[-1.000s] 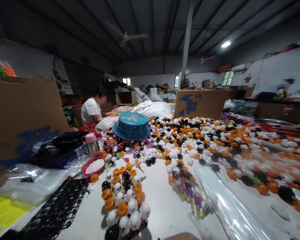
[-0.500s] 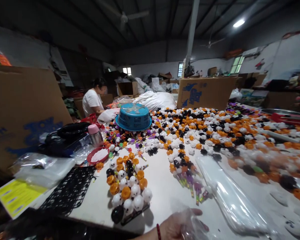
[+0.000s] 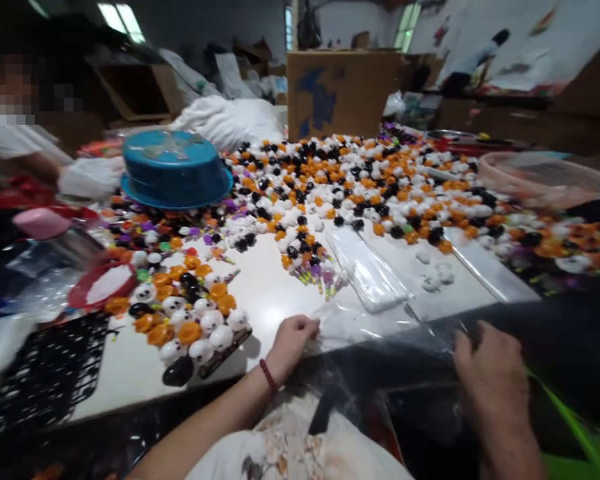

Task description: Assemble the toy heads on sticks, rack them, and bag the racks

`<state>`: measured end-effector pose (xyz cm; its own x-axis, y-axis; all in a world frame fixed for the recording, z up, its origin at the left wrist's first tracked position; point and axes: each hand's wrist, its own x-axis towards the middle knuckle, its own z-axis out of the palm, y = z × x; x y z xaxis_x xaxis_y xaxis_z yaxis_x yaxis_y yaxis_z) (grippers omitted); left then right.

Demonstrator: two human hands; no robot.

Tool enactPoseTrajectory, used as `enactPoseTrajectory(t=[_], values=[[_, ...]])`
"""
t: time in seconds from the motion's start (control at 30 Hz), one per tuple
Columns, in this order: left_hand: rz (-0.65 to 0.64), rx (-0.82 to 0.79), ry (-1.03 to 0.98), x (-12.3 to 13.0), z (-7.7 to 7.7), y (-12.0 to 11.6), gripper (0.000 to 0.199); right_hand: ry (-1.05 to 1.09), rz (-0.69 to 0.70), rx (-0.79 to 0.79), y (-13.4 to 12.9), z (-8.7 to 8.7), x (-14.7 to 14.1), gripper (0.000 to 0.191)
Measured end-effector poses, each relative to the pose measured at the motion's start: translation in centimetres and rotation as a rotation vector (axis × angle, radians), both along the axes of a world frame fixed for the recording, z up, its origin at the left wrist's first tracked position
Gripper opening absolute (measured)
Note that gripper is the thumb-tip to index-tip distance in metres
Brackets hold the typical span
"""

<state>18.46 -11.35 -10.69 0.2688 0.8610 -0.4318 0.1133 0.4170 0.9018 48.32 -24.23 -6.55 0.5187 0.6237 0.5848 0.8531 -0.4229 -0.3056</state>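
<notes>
Left hand: the left hand [image 3: 293,343], a dark red bracelet [image 3: 269,375] at its wrist, is over the near edge of the white table [image 3: 263,283], fingers drawn together with the tips closed on the edge of a clear bag.
Right hand: the right hand [image 3: 495,373] is farther right, fingers bent, with a small gap showing between thumb and forefinger; the bag reaches toward them, but blur hides whether they pinch it, so I cannot tell.
Clear bag: the clear bag [image 3: 380,327] spans the space between both hands, partly over the table's near edge.
Flat bags: a stack of clear bags [image 3: 370,273] lies just beyond it; another clear packet [image 3: 490,267] lies to the right, with loose white pieces [image 3: 435,277] between.
Toy heads: a batch of white, orange and black heads [image 3: 200,327] sits left of the left hand, a dark tray edge [image 3: 225,353] under its near right side.
Heap: many more heads [image 3: 350,173] cover the far table.
Left side: an upturned blue basket [image 3: 173,177], a pink-capped bottle [image 3: 60,237], a red dish [image 3: 100,287] and black openwork sheeting [image 3: 45,373].
Far side: a cardboard box [image 3: 340,93] stands behind the heap.
People: one person [image 3: 15,147] at far left, another [image 3: 480,60] at far right.
</notes>
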Motion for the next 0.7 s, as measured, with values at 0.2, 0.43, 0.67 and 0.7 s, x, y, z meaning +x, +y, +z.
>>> enactPoseTrajectory(t=[0.2,0.43,0.67,0.7], values=[[-0.042,0.125,0.150,0.5,0.4,-0.4,0.061,0.353,0.510,-0.039,-0.2,2.0,-9.6,0.024],[-0.294,-0.048,-0.337,0.0,2.5,-1.6,0.044,0.785,0.771,-0.282,3.2,-0.6,-15.6,0.015],[-0.239,-0.105,-0.283,-1.2,3.1,-1.1,0.042,1.012,0.699,-0.278,4.6,-0.5,-14.6,0.025],[-0.232,-0.062,-0.230,-1.1,3.1,-1.2,0.044,1.044,0.705,-0.284,4.4,-0.3,-14.8,0.026]])
